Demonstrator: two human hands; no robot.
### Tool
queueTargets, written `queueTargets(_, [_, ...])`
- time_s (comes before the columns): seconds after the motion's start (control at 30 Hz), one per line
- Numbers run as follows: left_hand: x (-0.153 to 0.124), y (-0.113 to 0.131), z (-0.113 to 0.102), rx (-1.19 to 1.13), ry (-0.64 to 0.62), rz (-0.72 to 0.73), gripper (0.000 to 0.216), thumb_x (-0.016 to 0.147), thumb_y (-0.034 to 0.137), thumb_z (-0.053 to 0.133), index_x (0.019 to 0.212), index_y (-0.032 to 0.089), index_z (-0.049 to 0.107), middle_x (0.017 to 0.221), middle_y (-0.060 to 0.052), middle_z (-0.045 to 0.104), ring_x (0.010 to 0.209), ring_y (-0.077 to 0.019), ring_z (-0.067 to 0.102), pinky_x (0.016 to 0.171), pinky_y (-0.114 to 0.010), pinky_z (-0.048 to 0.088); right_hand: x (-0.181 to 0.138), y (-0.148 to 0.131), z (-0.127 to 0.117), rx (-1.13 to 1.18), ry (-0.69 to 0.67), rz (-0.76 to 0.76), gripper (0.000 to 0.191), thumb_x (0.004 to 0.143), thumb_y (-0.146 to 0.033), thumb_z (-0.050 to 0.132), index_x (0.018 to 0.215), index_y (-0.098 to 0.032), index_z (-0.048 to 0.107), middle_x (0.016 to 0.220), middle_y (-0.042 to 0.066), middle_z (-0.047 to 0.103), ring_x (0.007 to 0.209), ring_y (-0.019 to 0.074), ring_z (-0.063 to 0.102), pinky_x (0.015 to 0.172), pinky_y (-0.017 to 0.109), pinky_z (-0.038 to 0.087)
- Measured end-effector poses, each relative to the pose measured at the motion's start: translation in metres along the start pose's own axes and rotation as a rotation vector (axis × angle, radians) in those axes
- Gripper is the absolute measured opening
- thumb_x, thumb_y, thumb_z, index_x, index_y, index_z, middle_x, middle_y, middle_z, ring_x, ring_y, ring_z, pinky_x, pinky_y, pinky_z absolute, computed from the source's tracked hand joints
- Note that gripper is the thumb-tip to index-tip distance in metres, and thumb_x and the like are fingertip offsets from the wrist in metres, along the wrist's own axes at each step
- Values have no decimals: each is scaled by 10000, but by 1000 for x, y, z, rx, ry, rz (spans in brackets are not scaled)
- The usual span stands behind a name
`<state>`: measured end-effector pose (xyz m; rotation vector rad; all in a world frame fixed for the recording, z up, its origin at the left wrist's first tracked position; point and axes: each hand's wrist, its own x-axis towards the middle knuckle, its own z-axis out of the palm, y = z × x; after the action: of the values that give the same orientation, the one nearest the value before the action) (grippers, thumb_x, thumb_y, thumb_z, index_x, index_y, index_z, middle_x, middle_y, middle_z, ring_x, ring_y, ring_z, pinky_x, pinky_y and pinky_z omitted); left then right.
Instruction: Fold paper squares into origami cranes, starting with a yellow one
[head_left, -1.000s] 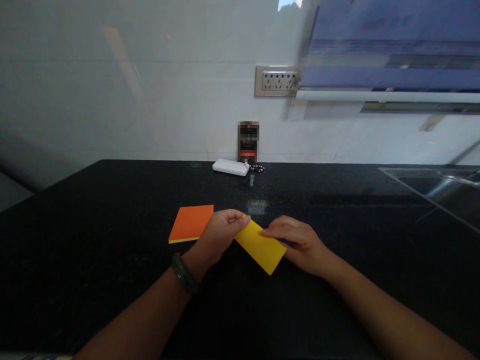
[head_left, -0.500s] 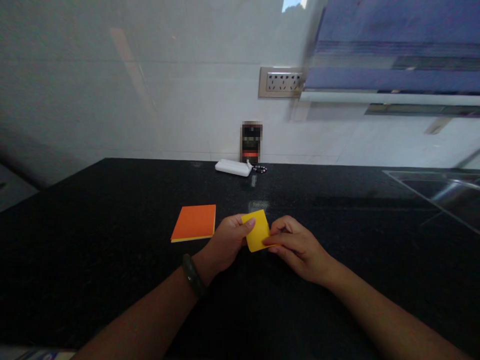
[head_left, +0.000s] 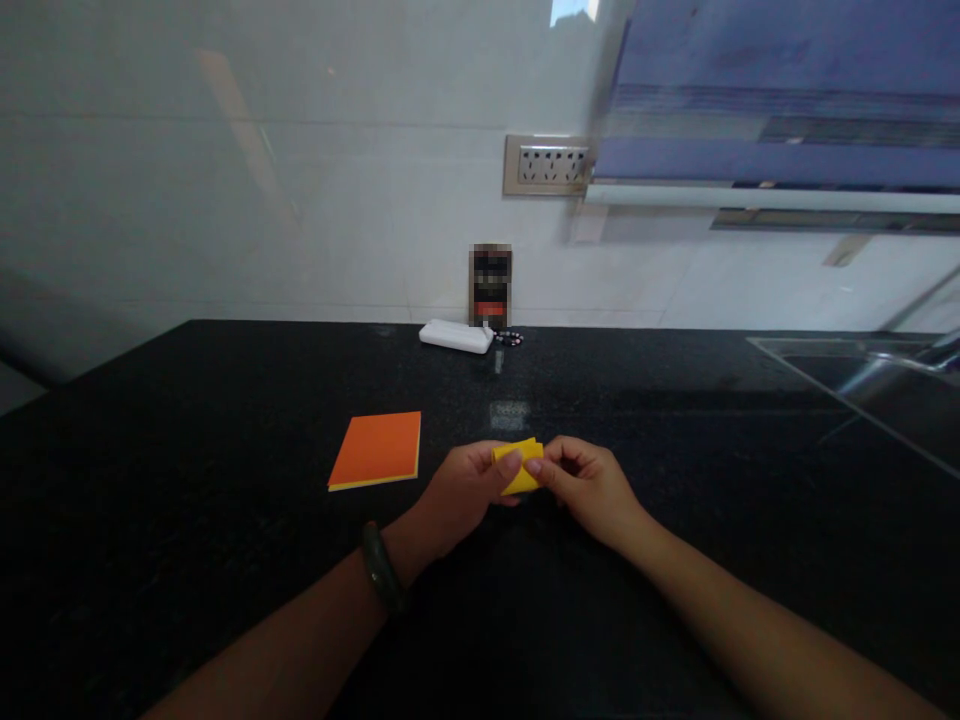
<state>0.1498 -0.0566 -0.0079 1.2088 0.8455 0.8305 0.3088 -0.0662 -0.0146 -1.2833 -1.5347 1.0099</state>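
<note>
A small folded piece of yellow paper (head_left: 523, 480) is held between both hands, above the dark countertop. My left hand (head_left: 469, 488) grips its left side, with the thumb lying on top. My right hand (head_left: 596, 490) pinches its right side, its thumb pressing on the near face. Uneven layers show along the paper's upper edge; the fingers hide its underside. To the left of my left hand, a stack of square paper (head_left: 377, 448) lies flat, orange on top with yellow showing at the edges.
Against the wall stands a blurred-out dark object (head_left: 491, 285). In front of it lies a white oblong device (head_left: 455, 336) with a beaded strap (head_left: 508, 339). A sink (head_left: 885, 385) is set into the black countertop (head_left: 187, 560) at right. A socket panel (head_left: 550, 165) is on the wall.
The yellow paper, earlier a taller flat rectangle, is now folded over and shorter. My right thumb has moved onto its face. The whole view has shifted slightly.
</note>
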Motion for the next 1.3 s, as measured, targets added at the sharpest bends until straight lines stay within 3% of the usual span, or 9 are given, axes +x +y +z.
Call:
queueTargets(0.13, [-1, 1, 1, 149, 16, 55, 278, 713, 382, 565, 844, 148, 640, 774, -34, 619, 715, -143, 562, 611, -255, 475, -1, 1, 2, 51, -5, 27, 216, 681, -353, 613, 614, -177, 506, 533, -41, 470, 421, 60, 362, 387, 195, 271])
queueTargets(0.4, [0, -1, -2, 276, 40, 74, 293, 761, 381, 499, 804, 126, 636, 685, -23, 595, 617, -115, 529, 562, -220, 436, -1, 0, 4, 131, -20, 64, 240, 715, -386, 572, 638, -173, 493, 521, -45, 460, 393, 51, 358, 362, 190, 257])
queueTargets(0.6, [0, 0, -2, 275, 15, 84, 299, 752, 385, 500, 807, 128, 642, 701, -17, 601, 632, -121, 531, 564, -225, 441, -1, -3, 4, 300, -43, 134, 258, 671, -397, 613, 748, -170, 517, 535, -57, 476, 366, 43, 379, 344, 176, 275])
queueTargets(0.8, [0, -3, -2, 283, -10, 65, 299, 760, 376, 494, 816, 114, 627, 680, -16, 588, 603, -110, 517, 550, -214, 418, -1, 0, 3, 344, -56, 143, 236, 667, -378, 622, 682, -157, 540, 506, -54, 477, 365, 39, 375, 350, 176, 273])
queueTargets(1.0, [-1, -2, -3, 371, -15, 89, 305, 771, 377, 473, 824, 124, 634, 687, -17, 599, 615, -114, 515, 548, -210, 399, 0, -5, 0, 291, -43, 149, 212, 658, -350, 625, 643, -152, 550, 477, -54, 470, 367, 40, 366, 361, 181, 261])
queueTargets(1.17, [-3, 3, -2, 565, 43, 150, 268, 760, 343, 491, 754, 132, 657, 668, -15, 611, 613, -113, 521, 533, -199, 378, 1, -8, -5, 213, -124, 177, 197, 651, -333, 615, 616, -151, 548, 472, -47, 477, 366, 40, 360, 362, 182, 242])
queueTargets(1.3, [-3, 3, -2, 686, 10, 202, 269, 770, 321, 474, 694, 139, 656, 616, -7, 597, 579, -106, 513, 507, -196, 358, 1, -6, -6, 177, -184, 179, 191, 651, -328, 614, 625, -148, 553, 478, -45, 474, 382, 43, 363, 374, 184, 245])
